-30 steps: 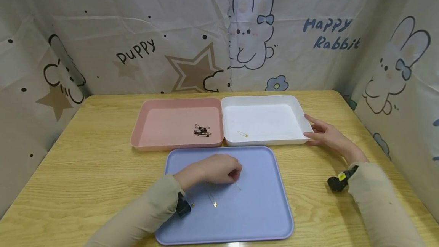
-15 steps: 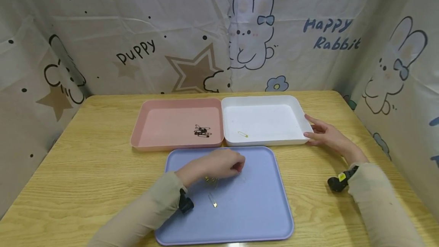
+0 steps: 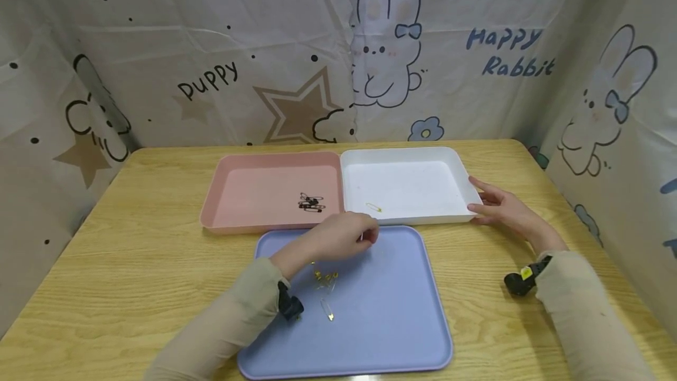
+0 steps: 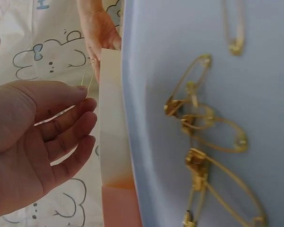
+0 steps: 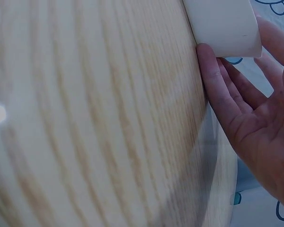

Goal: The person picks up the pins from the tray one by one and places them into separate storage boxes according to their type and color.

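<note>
My left hand [image 3: 341, 236] is over the far edge of the blue tray [image 3: 391, 322], close to the white tray's front wall. Thumb and forefinger pinch a gold safety pin [image 4: 89, 80], seen in the left wrist view; the other fingers are loosely bent. Several gold safety pins [image 4: 199, 163] lie on the blue tray below it, a single one [image 3: 328, 310] nearer the front. With fairly straight fingers, my right hand [image 3: 505, 213] touches the right end of the white tray [image 3: 423, 216]. One gold safety pin [image 3: 374, 207] lies inside that tray.
Left of the white tray, a pink tray [image 3: 254, 193] sits against it, with a small heap of black safety pins [image 3: 311, 202]. All three trays are on a wooden table [image 3: 148, 263]. A printed cloth [image 3: 222, 28] surrounds the back and sides.
The left hand has moved away from me across the blue tray toward the white tray, uncovering the gold pins beneath. My right hand has stayed at the white tray's end.
</note>
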The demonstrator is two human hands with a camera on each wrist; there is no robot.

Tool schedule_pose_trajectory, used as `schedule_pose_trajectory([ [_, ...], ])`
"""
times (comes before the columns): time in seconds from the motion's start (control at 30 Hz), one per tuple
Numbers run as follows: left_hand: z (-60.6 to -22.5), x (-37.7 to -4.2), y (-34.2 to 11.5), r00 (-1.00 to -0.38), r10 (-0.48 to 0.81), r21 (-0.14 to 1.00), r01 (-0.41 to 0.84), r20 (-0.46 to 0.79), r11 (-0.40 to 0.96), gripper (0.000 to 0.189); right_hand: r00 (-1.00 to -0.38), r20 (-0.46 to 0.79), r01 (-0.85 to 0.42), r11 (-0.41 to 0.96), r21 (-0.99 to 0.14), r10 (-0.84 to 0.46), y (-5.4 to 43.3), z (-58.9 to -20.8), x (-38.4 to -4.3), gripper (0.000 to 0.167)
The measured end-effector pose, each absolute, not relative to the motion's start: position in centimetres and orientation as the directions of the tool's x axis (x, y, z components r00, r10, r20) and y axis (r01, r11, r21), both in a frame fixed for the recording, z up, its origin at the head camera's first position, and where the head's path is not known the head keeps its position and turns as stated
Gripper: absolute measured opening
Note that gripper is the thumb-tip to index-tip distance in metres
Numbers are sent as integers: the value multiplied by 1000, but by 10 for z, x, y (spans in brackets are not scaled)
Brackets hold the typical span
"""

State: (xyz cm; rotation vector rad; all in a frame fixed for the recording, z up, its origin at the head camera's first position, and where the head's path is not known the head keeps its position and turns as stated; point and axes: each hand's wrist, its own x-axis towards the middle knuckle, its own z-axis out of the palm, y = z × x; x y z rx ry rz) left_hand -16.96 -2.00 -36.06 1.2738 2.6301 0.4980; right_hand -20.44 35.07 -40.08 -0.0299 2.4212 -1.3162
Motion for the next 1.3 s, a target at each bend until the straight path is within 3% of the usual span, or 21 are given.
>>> schedule_pose_trajectory([
  [0.83,-361,-215,-12,-795,600,426,575,90,699,4,-926,-318,158,556,-816,-204,348,-400,-205,82],
  [1.3,-373,-230,-3,-805,593,320,564,10,761,5,-923,-327,172,539,-824,-204,349,-401,-204,85],
])
